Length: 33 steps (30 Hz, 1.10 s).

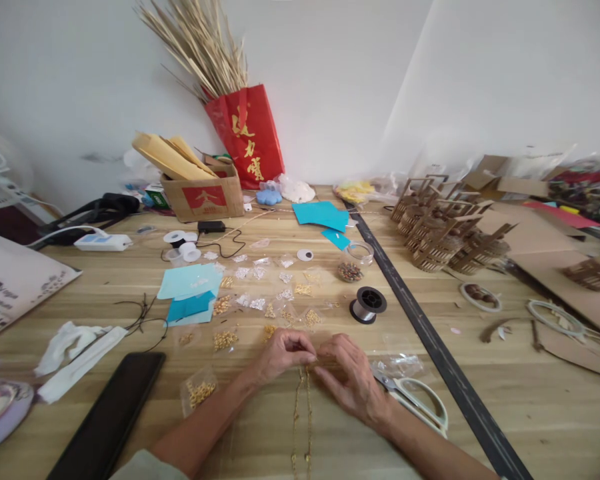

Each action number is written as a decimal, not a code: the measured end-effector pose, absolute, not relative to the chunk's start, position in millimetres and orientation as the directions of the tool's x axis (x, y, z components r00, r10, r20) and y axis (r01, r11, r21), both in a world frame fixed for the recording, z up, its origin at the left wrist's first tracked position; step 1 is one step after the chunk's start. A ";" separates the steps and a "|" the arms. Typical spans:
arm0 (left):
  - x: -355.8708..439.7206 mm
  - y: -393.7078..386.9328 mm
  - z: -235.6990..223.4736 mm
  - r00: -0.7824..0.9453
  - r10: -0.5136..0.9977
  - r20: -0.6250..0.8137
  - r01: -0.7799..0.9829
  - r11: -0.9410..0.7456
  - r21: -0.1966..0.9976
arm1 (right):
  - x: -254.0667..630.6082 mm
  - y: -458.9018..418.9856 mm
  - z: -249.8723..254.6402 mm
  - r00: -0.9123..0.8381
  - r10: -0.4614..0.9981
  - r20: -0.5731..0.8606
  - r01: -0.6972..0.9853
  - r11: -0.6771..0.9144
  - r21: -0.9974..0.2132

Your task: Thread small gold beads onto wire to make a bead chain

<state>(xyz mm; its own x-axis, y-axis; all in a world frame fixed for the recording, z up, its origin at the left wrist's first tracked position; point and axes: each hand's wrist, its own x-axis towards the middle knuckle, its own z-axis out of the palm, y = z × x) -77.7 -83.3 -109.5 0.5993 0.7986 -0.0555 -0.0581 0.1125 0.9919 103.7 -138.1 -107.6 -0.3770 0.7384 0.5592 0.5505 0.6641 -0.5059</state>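
Note:
My left hand (281, 353) and my right hand (351, 377) meet low on the wooden table (480, 347), fingertips pinched together on the top end of a gold bead strand (303, 417). The strand trails in two lines toward me between my forearms. Several small clear bags of gold and silver findings (260, 293) lie just beyond my hands. One more bag of gold pieces (199, 392) rests beside my left forearm. White-handled scissors (420, 400) lie against my right wrist.
A spool of clear thread (366, 305) and a dish of beads (351, 271) sit beyond my hands. A black phone (111, 417) lies at left. A cardboard box (207, 193), red bag (250, 137), teal paper (321, 215) and wooden frames (445, 230) stand farther back.

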 end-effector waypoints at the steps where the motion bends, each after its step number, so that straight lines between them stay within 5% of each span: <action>1: -77.5 -83.3 -110.6 0.600 0.798 -0.049 -0.056 0.103 0.993 | 103.3 -138.2 -106.5 -0.378 0.740 0.556 0.545 0.664 -0.512; 33: -77.9 -82.7 -115.3 0.602 0.798 -0.029 -0.058 0.080 0.995 | 104.2 -135.8 -112.0 -0.389 0.707 0.590 0.514 0.699 -0.497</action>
